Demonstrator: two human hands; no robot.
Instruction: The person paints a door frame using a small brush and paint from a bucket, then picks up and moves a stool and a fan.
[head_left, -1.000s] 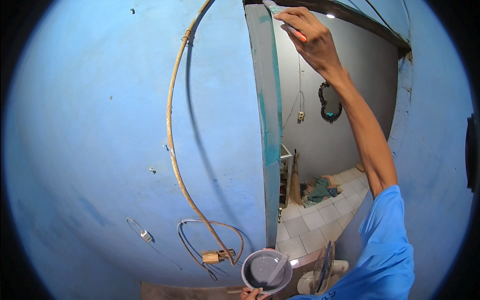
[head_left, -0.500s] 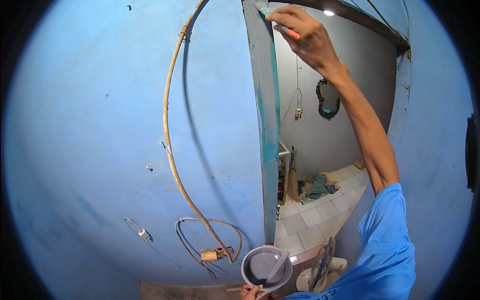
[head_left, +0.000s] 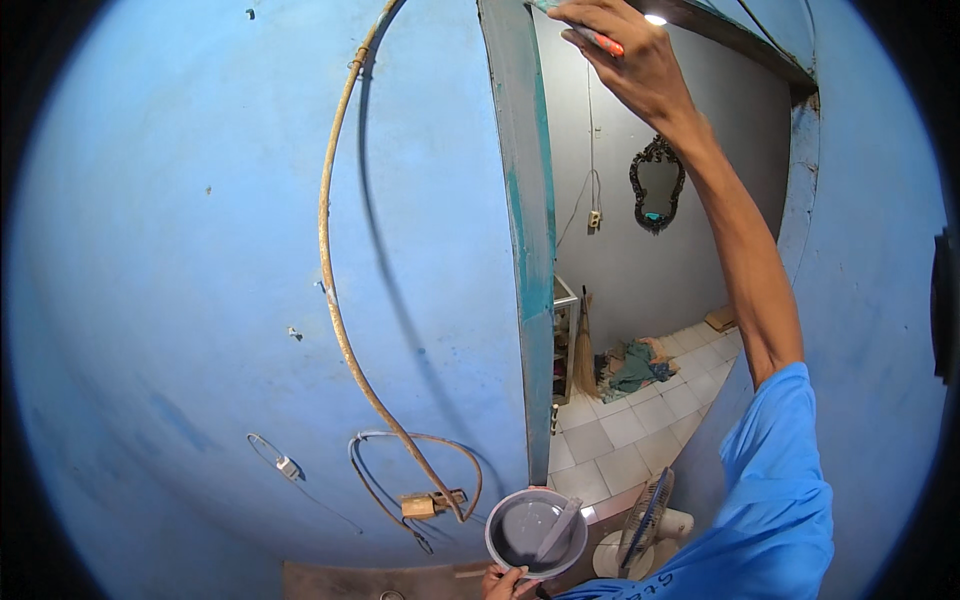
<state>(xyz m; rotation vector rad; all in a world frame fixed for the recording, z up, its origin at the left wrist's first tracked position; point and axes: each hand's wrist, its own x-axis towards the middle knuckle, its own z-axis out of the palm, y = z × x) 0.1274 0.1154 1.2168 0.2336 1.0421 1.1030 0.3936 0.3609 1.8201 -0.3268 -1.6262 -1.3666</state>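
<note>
Raised high at the top edge, my right hand is closed around a paintbrush whose handle ends in orange. Its greenish bristle end is at the upper part of the door frame, partly cut off by the picture's edge. Grey paint covers much of that frame, with teal showing along one side. Down low, my left hand grips the rim of a round plastic tub. Dark grey paint lies in the tub, and a flat pale stick leans inside it.
A rusty bent pipe and a wooden block with a cable loop are on the blue wall. A fan stands near the tub. Beyond the doorway are a broom, heaped cloths and a black-framed mirror.
My right hand with the paintbrush has shifted slightly up and to the right in the picture. The tub in my left hand stays almost where it was.
</note>
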